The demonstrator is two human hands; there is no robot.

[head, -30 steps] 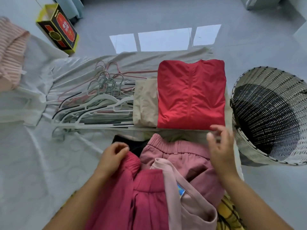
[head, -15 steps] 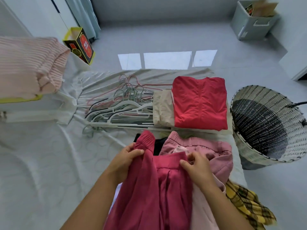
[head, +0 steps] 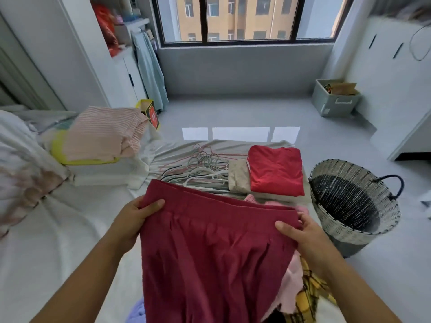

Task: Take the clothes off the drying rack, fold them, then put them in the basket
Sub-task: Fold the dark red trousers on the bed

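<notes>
Nearest the camera, over the white bed [head: 58, 229], one dark red skirt [head: 210, 264] hangs between two hands. The left hand [head: 136, 216] and the right hand [head: 303, 231] each pinch one waistband end, grip closed, thumb in front. Under it lie one pink garment [head: 291, 276] and one yellow plaid piece [head: 310, 294]. Beyond are one hanger heap [head: 205, 166], one beige fold [head: 238, 176] and one folded red top [head: 275, 173]. One woven basket [head: 354, 229] stands on the grey floor [head: 233, 113] right of the bed, before the window [head: 247, 19].

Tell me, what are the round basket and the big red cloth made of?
The basket looks woven from flat strips, wicker or plastic, I cannot tell which: a criss-cross weave, pale outside, dark inside. The dark red garment looks like soft matte fabric: it hangs in folds and gathers below its waistband.
</notes>
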